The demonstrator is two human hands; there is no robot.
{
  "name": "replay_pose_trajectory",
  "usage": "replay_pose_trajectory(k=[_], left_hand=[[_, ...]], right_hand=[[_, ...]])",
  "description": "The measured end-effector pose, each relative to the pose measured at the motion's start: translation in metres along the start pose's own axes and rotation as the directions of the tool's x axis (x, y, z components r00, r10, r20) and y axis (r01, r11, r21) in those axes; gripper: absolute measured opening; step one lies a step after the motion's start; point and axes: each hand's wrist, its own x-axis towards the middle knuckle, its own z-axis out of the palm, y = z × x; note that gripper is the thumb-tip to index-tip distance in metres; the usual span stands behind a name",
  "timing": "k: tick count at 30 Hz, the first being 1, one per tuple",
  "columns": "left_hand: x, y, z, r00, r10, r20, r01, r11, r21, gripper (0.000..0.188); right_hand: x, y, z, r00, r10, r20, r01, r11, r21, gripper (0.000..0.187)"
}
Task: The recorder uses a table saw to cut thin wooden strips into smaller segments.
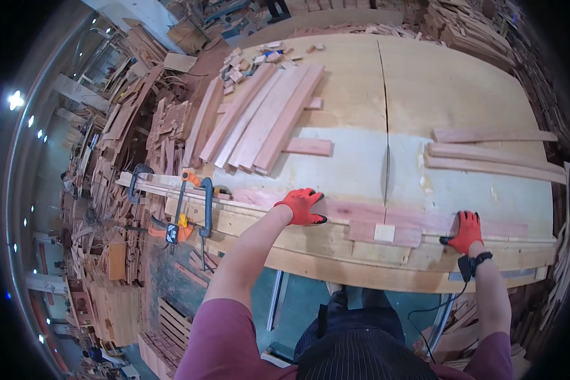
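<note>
Along the near edge of the workbench lies a long pinkish board (pixel 354 210). My left hand (pixel 303 206), in a red glove with black fingertips, rests at its left part with thumb and fingers spread. Toward its right part, my right hand (pixel 466 233), gloved alike, lies with fingers stretched forward and thumb pointing left. Neither hand is closed round anything. Between them, a shorter pinkish wood piece (pixel 361 232) sits against the edge, with a small pale square block (pixel 384 233) on it.
Several pinkish planks (pixel 285 117) lie at the back left, near small wood offcuts (pixel 237 69). More strips (pixel 487 158) lie at the right. An orange-and-black bar clamp (pixel 182 209) and a blue G-clamp (pixel 207 206) grip the left edge. A dark gap (pixel 384 95) splits the benchtop.
</note>
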Motion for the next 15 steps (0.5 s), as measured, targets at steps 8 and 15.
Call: replay_pose_trajectory(k=[8, 15], left_hand=[[0.007, -0.053, -0.041, 0.985, -0.106, 0.135, 0.081, 0.980, 0.184, 0.066], [0.001, -0.077, -0.039, 0.994, -0.083, 0.074, 0.096, 0.978, -0.187, 0.056]], right_hand=[[0.023, -0.004, -0.003, 0.995, 0.046, 0.084, -0.048, 0.999, 0.016, 0.106], [0.041, -0.002, -0.006, 0.981, 0.090, 0.170, -0.091, 0.996, -0.002, 0.113]])
